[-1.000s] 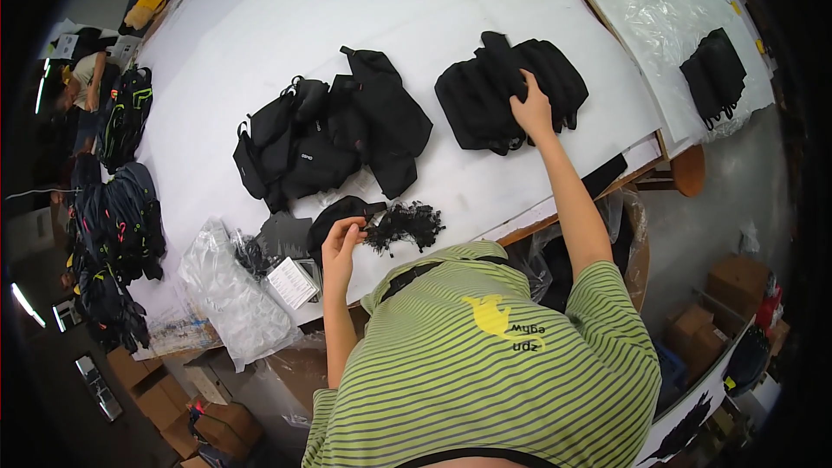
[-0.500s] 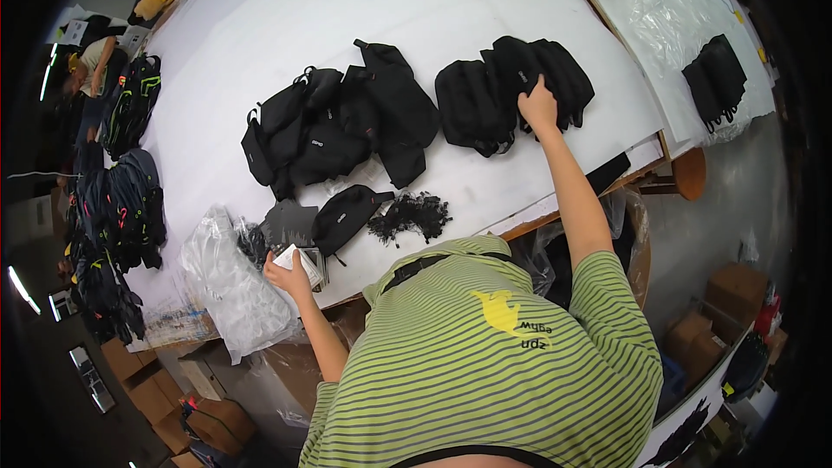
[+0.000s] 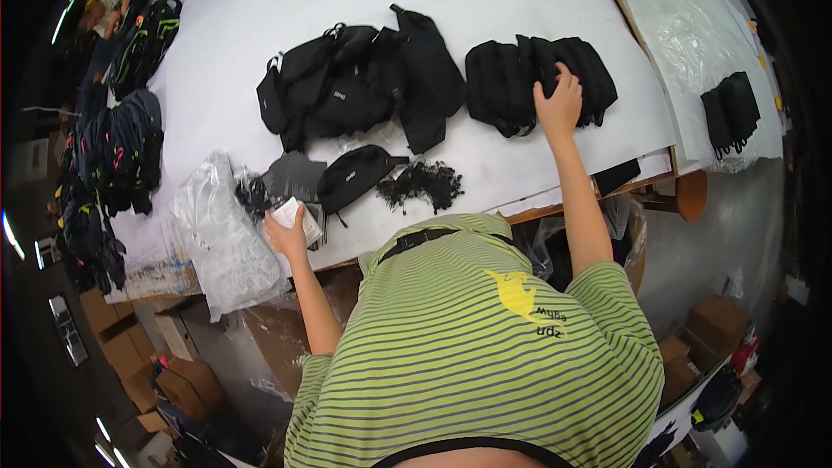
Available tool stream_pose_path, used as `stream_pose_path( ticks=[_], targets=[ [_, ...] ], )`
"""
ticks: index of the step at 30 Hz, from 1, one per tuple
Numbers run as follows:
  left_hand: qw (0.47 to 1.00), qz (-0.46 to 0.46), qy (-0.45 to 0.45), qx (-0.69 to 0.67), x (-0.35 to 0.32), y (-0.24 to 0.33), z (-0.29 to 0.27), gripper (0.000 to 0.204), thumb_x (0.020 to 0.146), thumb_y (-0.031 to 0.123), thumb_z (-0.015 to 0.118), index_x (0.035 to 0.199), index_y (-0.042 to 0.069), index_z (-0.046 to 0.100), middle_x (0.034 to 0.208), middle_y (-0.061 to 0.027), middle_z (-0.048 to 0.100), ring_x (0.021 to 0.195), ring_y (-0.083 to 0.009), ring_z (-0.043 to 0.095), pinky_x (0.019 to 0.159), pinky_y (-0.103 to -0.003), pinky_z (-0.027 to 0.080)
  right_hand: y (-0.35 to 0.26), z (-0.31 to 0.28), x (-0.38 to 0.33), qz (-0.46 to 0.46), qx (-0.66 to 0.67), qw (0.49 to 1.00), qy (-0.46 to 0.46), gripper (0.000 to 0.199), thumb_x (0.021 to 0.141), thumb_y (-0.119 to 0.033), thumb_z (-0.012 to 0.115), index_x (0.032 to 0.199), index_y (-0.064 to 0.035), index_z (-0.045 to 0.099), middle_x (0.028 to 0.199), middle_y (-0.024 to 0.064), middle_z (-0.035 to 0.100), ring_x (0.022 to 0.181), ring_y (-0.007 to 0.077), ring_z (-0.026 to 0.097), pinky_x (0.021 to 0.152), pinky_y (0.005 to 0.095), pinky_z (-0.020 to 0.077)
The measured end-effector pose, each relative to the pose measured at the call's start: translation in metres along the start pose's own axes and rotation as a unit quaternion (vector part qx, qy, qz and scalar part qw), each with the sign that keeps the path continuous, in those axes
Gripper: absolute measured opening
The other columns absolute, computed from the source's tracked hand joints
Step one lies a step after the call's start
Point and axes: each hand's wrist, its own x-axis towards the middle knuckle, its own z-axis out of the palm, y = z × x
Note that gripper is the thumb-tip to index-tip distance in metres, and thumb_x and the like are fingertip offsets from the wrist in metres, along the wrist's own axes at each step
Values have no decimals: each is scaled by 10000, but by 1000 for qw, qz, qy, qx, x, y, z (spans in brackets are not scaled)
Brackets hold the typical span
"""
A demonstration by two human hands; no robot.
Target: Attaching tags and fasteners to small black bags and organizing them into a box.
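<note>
Our right hand, fingers spread, has the row of black bags beneath it; our left hand touches the white cards, though we cannot tell whether it pinches them. Just right of it lies a black pouch.

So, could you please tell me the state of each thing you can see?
Left hand, at the white cards; grip unclear.
White cards, stacked.
Right hand, open, on the bag row.
Bag row, black bags packed side by side.
Bag heap, loosely jumbled.
Pouch, lying down; open or shut, unclear.
Black strands, tangled.
Plastic, crumpled.
</note>
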Motion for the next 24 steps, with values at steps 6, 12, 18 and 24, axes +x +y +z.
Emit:
stream_pose_path(
  ticks=[6,12,18,24],
  targets=[
    [996,39,26,-79,0,6,-12,934,665,525,725,1343,7,345,1336,-215,389,1250,-365,351,1023,-461,289,-58,8,-122,-65,190,898,-391,147,719,-133,676,834,-96,592,802,71,555,766,261,575,662,384,465],
    [982,59,98,-150,-7,31,-37,789,742,394,718,1305,-34,368,1315,-233,396,1225,-369,381,1027,-421,305,-63,26,-159,-89,108,917,-374,169,715,-132,680,833,-72,575,837,92,561,810,286,580,675,407,472],
    [953,26,91,-287,-20,70,-78,722,750,295,747,1300,9,378,1272,-194,429,1145,-305,455,932,-387,407,-38,20,-141,-73,103,922,-366,73,750,-121,630,791,-70,596,831,107,577,810,299,582,681,408,470],
    [898,51,26,-435,-25,71,-78,660,754,125,735,1305,63,378,1198,-149,460,1006,-228,516,827,-355,465,32,-8,-117,30,5,956,-292,69,743,-98,615,808,-83,596,882,115,594,803,319,589,679,414,471]
  ],
)
